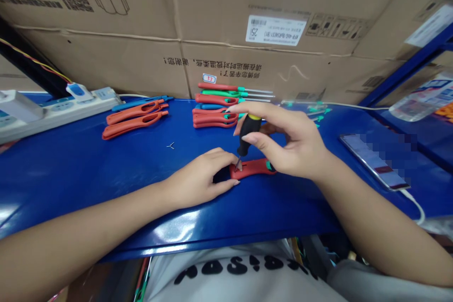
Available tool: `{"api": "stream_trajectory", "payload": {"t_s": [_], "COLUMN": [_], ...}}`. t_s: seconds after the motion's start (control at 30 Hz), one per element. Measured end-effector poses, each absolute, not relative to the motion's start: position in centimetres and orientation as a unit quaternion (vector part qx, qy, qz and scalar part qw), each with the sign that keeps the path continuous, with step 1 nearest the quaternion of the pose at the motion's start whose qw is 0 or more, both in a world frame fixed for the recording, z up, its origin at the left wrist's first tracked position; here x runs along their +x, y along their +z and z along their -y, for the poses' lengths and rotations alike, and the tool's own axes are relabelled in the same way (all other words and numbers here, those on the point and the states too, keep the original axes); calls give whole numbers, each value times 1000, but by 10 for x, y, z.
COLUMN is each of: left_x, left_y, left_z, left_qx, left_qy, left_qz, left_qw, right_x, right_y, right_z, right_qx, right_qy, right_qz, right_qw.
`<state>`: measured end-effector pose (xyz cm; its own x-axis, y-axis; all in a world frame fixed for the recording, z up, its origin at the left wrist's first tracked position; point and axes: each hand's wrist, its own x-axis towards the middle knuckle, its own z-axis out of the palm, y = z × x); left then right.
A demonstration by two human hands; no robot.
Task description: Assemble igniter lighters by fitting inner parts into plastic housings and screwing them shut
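Observation:
A red plastic handle [254,168] lies flat on the blue table, with a green part at its right end. My left hand [203,174] pinches the handle's left end between thumb and fingers. Above it, my right hand [286,139] grips a black screwdriver [248,133] with a yellow-ringed top. The screwdriver is nearly upright, leaning slightly, and its tip meets the red handle beside my left fingertips. Whether a screw sits under the tip is too small to tell. A few tiny metal pieces [170,146] lie to the left of my hands.
Behind my hands is a row of red handles [214,119], some with metal shafts. Orange-red handles [134,123] lie left, near a white power strip [60,111]. Small green parts [320,111] and a phone [375,163] with a cable are right. A cardboard box [219,19] stands behind.

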<state>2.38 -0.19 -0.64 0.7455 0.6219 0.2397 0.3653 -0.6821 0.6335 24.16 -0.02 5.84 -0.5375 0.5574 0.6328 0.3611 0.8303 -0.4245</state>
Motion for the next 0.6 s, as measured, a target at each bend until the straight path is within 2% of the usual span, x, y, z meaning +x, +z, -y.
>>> {"api": "stream_trajectory", "payload": {"t_s": [0.1,0.17,0.37,0.6], "left_x": [25,26,26,28], "left_y": [-7,-6,-6,-9], "left_z": [3,4,5,6], "left_qx": [889,888,884,888], "left_qy": [227,228,232,248], "left_qz": [-291,-295,-291,-299], "left_qw": [270,268,284,248], "right_x": [236,232,231,224], "right_y": [59,60,62,58], "right_z": [4,7,8,13], "right_qx": [-270,-272,-248,-265], "right_qy": [35,18,120,-12], "right_qz": [863,860,865,858], "right_qw": [426,431,420,441]}}
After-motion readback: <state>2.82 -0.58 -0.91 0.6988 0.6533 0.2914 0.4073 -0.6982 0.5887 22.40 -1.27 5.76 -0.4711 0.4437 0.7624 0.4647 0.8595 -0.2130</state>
